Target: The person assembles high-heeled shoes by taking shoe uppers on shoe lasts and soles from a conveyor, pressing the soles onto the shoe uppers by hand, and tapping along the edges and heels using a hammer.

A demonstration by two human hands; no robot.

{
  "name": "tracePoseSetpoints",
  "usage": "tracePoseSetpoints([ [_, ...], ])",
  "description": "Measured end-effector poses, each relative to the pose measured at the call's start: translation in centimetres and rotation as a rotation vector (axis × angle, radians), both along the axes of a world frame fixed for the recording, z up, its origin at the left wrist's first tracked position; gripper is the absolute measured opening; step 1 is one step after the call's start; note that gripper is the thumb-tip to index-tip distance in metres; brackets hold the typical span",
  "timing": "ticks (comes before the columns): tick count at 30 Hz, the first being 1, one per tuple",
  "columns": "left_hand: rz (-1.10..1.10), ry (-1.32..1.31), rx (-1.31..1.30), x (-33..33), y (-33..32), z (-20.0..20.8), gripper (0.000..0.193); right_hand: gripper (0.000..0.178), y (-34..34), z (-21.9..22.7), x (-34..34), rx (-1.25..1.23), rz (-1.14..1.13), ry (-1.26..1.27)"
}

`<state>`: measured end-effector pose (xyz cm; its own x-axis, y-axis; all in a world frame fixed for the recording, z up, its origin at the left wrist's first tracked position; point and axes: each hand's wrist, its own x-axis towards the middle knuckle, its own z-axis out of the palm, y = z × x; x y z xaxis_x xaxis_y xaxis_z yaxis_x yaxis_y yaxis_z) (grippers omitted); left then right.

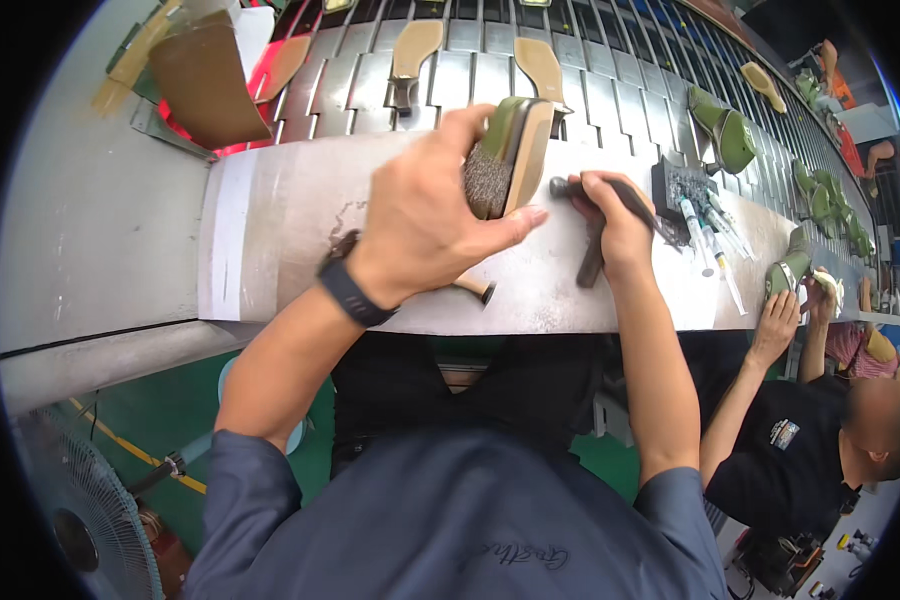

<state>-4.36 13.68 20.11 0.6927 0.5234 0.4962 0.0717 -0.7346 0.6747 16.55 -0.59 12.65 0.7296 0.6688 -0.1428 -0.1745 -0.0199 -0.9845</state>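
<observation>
My left hand (425, 205) is wrapped round a shoe (507, 160) with a green upper, a grey textured patch and a tan sole, held up above the pale worktable (300, 215). The sole faces right. In my right hand (620, 225) is a dark hammer (567, 188), its rounded head pointing left toward the shoe, a short gap apart from it. Beneath my left hand lies a tool with a wooden shaft and a dark end (478, 289); the rest of it is hidden.
Several syringes (715, 235) lie beside a black box (670, 185) on the right. Beyond the table runs a slatted metal conveyor (470, 85) carrying tan soles (417, 47) and green shoe uppers (722, 130). A co-worker (800, 440) handles a green shoe at far right. A fan (80, 510) stands lower left.
</observation>
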Motion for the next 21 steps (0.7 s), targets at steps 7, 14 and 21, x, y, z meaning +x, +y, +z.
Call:
tracePoseSetpoints([
  [7,-0.211,-0.137,-0.183,-1.2,-2.0,3.3,0.07,0.02,-3.9,8.3,-5.4,0.133,0.138,-0.217],
  [14,-0.095,-0.198,-0.118,0.0,-5.2,2.6,0.068,0.03,-6.5,17.1,-8.9,0.284,0.497,-0.642],
  [21,-0.152,-0.261,0.03,-1.4,-6.3,1.4,0.076,0.037,-5.1,19.8,-9.1,0.022,0.376,-0.51],
])
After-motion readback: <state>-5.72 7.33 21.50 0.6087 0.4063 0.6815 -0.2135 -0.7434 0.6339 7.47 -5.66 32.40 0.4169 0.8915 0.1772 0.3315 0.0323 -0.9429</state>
